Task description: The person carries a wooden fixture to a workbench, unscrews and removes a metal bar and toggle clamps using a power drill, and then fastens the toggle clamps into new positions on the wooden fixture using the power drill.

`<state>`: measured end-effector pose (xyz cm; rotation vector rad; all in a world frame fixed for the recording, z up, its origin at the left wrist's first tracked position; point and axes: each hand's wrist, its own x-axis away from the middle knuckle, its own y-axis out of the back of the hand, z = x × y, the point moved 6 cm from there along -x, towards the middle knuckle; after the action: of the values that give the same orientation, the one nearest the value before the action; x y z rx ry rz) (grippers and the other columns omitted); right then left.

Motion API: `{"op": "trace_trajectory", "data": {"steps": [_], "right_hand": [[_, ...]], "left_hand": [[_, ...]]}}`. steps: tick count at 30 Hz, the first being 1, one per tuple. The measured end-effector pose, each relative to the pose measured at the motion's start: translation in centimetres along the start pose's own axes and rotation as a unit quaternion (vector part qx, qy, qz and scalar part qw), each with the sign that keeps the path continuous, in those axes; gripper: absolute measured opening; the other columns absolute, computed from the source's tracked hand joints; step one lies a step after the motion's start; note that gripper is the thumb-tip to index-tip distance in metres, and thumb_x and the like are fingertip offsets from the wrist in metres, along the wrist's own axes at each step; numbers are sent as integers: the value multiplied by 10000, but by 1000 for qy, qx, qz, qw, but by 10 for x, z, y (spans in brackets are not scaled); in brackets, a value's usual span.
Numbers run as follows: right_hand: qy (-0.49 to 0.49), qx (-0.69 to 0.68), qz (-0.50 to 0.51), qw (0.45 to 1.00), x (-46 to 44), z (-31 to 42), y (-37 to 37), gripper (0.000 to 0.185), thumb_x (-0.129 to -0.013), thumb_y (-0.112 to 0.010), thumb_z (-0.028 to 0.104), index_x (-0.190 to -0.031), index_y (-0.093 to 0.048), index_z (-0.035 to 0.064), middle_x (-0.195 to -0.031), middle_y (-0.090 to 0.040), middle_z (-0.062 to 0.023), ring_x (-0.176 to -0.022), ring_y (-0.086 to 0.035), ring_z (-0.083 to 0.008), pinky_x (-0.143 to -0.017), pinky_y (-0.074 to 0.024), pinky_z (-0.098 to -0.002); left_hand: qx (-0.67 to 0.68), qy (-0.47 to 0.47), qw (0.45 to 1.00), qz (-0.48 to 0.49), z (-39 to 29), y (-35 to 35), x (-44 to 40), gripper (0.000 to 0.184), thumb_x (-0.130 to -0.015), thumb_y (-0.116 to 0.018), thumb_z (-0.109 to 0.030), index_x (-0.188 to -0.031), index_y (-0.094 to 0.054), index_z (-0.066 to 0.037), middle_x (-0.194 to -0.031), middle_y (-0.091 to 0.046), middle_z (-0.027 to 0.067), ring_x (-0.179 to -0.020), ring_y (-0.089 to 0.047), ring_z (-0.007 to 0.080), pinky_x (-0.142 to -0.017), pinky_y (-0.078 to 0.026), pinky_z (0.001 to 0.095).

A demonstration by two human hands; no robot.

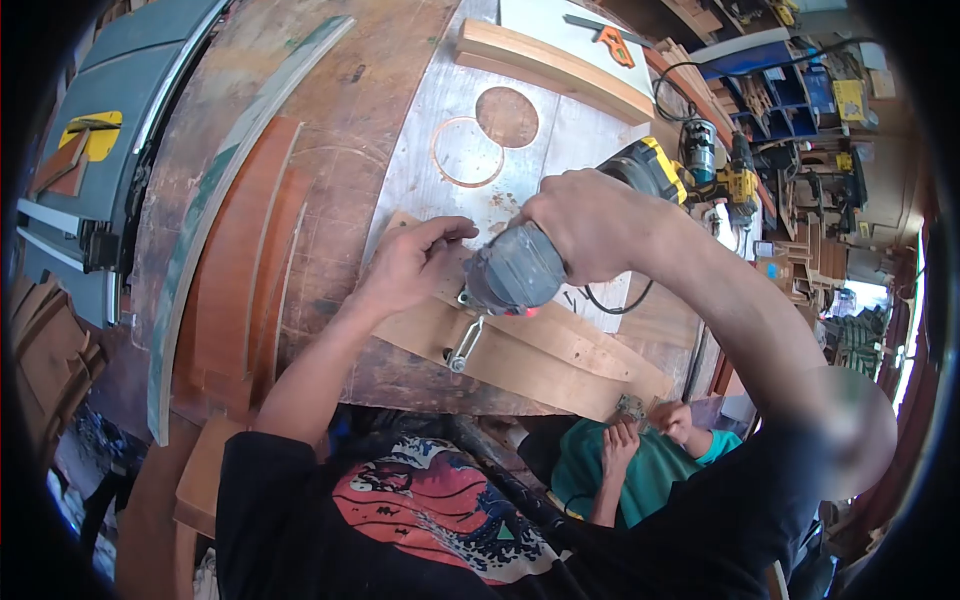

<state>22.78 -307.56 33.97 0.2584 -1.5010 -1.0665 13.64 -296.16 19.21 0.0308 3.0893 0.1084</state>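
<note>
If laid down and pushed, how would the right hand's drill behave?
The drill would probably feel heavy for its size, given its bulky battery. Its casing looks solid, so it should stay stiff; its roundness might let it rock.

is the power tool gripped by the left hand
No, the right hand grips the power tool, while the left hand is off to its side.

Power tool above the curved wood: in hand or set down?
In hand: the right hand wraps around the power tool. Whether it is running, I cannot tell.
</note>
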Motion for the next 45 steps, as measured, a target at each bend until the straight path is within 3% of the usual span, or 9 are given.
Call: {"op": "trace_trajectory", "data": {"steps": [9,13,18,22,28,30,35,41,45], "right_hand": [[-41,4,51,998,4,5,25,404,-690,-796,93,-1089,-737,77,-1052,-731,-191,-1022,-704,-351,-893,-569,-457],[-33,-141,-264,954,105,-8,79,296,-726,-779,143,-987,-712,21,-874,-733,-190,-867,-722,-374,-763,-571,-426],[-143,-178,-518,824,233,28,55,534,-719,-846,207,-1211,-687,74,-1169,-705,-167,-1062,-674,-325,-922,-537,-405],[-259,-347,-605,668,297,64,-37,525,-710,-867,102,-1197,-684,36,-1130,-721,-122,-1014,-689,-256,-888,-549,-385],[-287,-428,-692,505,353,104,-140,451,-725,-835,1,-1156,-704,-3,-1013,-726,-58,-906,-675,-176,-803,-557,-340],[-309,-424,-684,506,366,111,-167,438,-747,-789,25,-1167,-685,-35,-1024,-727,-92,-895,-666,-173,-832,-540,-340],[-266,-452,-670,524,389,114,-215,505,-773,-743,124,-1222,-611,-68,-984,-687,-85,-799,-616,-152,-750,-483,-309],[-279,-429,-697,502,414,137,-277,609,-740,-851,71,-1283,-606,-56,-1007,-696,-93,-851,-644,-146,-693,-502,-273],[-287,-404,-686,533,424,147,-289,641,-739,-860,55,-1326,-616,-23,-1146,-719,-117,-1007,-684,-216,-859,-540,-361]], "left_hand": [[-50,39,998,14,1,2,2,304,-960,-589,-4,-1252,-673,-6,-1147,-758,148,-1065,-729,218,-876,-565,342],[-55,-10,998,10,1,-5,-2,343,-953,-578,4,-1290,-646,9,-1151,-752,138,-1066,-706,192,-907,-552,332],[21,-59,987,-147,-30,-6,32,336,-940,-607,3,-1272,-624,48,-1205,-688,164,-1189,-642,229,-985,-514,349],[-21,-246,969,26,-103,-58,109,296,-881,-729,-89,-1145,-675,33,-1088,-684,162,-979,-677,268,-874,-549,411],[-56,-158,959,227,-61,-232,134,422,-869,-784,-199,-1213,-665,14,-1200,-659,203,-1046,-678,377,-900,-554,430],[-44,-8,950,309,-46,-292,128,501,-889,-763,-229,-1304,-614,10,-1249,-633,215,-1094,-653,400,-937,-540,444],[-20,-222,940,259,-42,-398,134,481,-915,-712,-254,-1303,-583,0,-1215,-632,231,-1117,-632,421,-964,-514,474],[-43,-42,955,292,-30,-444,127,388,-883,-720,-222,-1225,-644,-55,-1235,-581,210,-1187,-581,392,-968,-504,485],[-100,-178,945,256,-49,-443,114,312,-891,-745,-278,-1189,-698,-201,-1187,-591,123,-1131,-601,365,-972,-501,461]]}}
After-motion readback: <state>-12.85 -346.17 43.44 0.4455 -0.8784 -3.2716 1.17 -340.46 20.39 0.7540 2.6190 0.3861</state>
